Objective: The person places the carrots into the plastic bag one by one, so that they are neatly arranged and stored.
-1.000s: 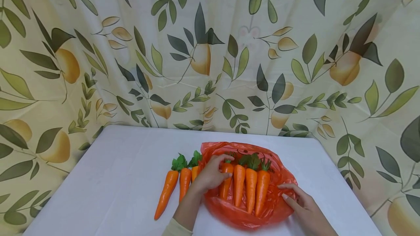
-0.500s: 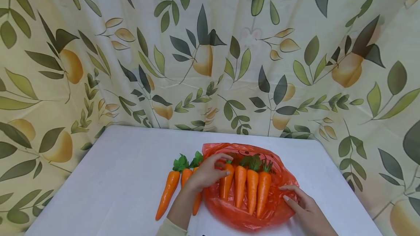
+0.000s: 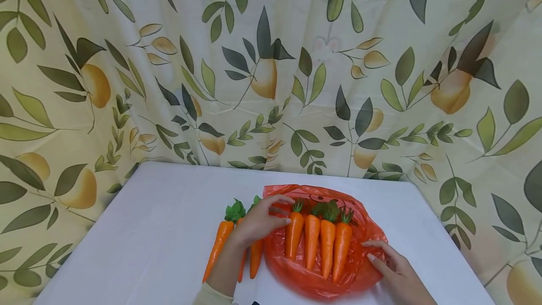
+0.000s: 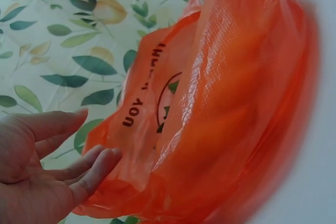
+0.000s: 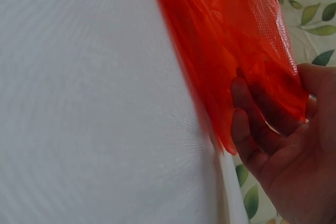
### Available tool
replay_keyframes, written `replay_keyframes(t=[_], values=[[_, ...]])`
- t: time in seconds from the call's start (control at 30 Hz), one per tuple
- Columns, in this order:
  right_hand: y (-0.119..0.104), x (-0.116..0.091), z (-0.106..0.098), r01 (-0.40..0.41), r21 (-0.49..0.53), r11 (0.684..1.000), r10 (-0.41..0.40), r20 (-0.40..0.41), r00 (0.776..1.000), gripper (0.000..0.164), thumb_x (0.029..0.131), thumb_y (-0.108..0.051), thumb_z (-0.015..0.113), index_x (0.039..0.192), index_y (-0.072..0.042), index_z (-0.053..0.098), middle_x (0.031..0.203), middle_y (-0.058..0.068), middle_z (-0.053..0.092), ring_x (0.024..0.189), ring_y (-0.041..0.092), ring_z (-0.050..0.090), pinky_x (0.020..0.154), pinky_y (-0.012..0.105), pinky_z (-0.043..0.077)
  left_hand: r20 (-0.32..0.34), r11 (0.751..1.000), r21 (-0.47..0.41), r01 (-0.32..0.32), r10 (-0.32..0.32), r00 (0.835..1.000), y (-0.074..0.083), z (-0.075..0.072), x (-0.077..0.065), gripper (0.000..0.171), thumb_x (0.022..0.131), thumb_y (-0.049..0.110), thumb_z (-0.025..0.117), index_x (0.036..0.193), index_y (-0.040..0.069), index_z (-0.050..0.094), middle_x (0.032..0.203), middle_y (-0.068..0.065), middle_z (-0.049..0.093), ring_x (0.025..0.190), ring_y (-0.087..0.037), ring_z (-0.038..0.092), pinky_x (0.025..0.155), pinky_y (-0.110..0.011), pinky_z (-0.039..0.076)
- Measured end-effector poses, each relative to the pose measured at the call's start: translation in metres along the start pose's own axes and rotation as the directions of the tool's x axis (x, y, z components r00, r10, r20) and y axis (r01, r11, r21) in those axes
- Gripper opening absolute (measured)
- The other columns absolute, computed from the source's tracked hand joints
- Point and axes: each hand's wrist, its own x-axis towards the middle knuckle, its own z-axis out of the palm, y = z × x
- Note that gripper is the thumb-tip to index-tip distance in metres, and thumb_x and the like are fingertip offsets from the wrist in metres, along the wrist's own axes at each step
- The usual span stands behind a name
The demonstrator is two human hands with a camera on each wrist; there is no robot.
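An orange plastic bag (image 3: 364, 236) lies flat on the white table (image 3: 161, 229). Several toy carrots (image 3: 326, 244) with green tops lie side by side on it. More carrots (image 3: 218, 246) lie on the table just left of the bag, partly under my left hand (image 3: 288, 210). That hand hovers with relaxed, spread fingers beside the leftmost carrot on the bag (image 3: 293, 236) and holds nothing. The left wrist view shows the same empty left hand (image 4: 97, 135) next to the bag (image 4: 226, 108). My right hand (image 3: 368, 251) rests with straight fingers on the bag's right edge (image 5: 247, 40).
A leaf-and-fruit patterned curtain (image 3: 271, 60) hangs close behind and around the table. The table's left half and its far right strip (image 3: 423, 220) are bare white cloth. The near table edge is out of frame.
My left hand has drawn back left off the leftmost carrot on the bag, which now lies fully visible. The right hand has stayed on the bag's edge.
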Motion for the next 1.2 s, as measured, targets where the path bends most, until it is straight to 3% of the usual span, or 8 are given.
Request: replay_keyframes(t=[0.3, 0.6, 0.87, 1.2], values=[[0.001, 0.000, -0.001, 0.006, -0.011, 1.000, -0.006, 0.001, 1.000, 0.037, 0.107, -0.021, 0.060, 0.140, -0.003, 0.057, 0.141, 0.020, 0.055, 0.106, 0.021, 0.063, 0.085, 0.030, 0.058, -0.020, 1.000, 0.015, -0.027, 0.028, 0.999, 0.001, -0.011, -0.005, 0.035, 0.095, 0.005, 0.074, 0.125, 0.023, 0.070, 0.128, 0.000, 0.062, 0.115, -0.030, 0.061, 0.087, -0.042, 0.057], [0.005, 0.001, -0.003, 0.031, -0.041, 0.999, -0.031, -0.002, 1.000, 0.038, 0.107, -0.020, 0.060, 0.139, -0.001, 0.056, 0.139, 0.019, 0.057, 0.106, 0.018, 0.062, 0.084, 0.030, 0.058, -0.075, 1.000, 0.028, -0.008, 0.010, 0.997, 0.000, -0.026, -0.013, 0.035, 0.095, 0.004, 0.073, 0.125, 0.023, 0.071, 0.130, -0.007, 0.060, 0.113, -0.029, 0.060, 0.084, -0.041, 0.059], [0.002, 0.002, -0.001, -0.002, 0.012, 1.000, 0.002, -0.006, 1.000, 0.036, 0.107, -0.017, 0.059, 0.140, -0.003, 0.056, 0.139, 0.020, 0.055, 0.100, 0.021, 0.065, 0.083, 0.030, 0.058, -0.138, 0.997, 0.032, 0.069, -0.064, 0.988, -0.003, -0.044, -0.023, 0.036, 0.097, 0.007, 0.071, 0.130, 0.021, 0.069, 0.130, -0.012, 0.061, 0.115, -0.032, 0.059, 0.088, -0.047, 0.057], [0.003, 0.003, 0.001, 0.012, -0.011, 1.000, -0.012, -0.005, 1.000, 0.038, 0.107, -0.019, 0.060, 0.140, 0.000, 0.056, 0.139, 0.020, 0.056, 0.103, 0.019, 0.064, 0.084, 0.031, 0.059, -0.188, 0.992, 0.032, 0.118, -0.110, 0.976, -0.020, -0.070, -0.036, 0.038, 0.096, 0.006, 0.071, 0.131, 0.020, 0.069, 0.131, -0.011, 0.058, 0.111, -0.030, 0.059, 0.087, -0.045, 0.058]])
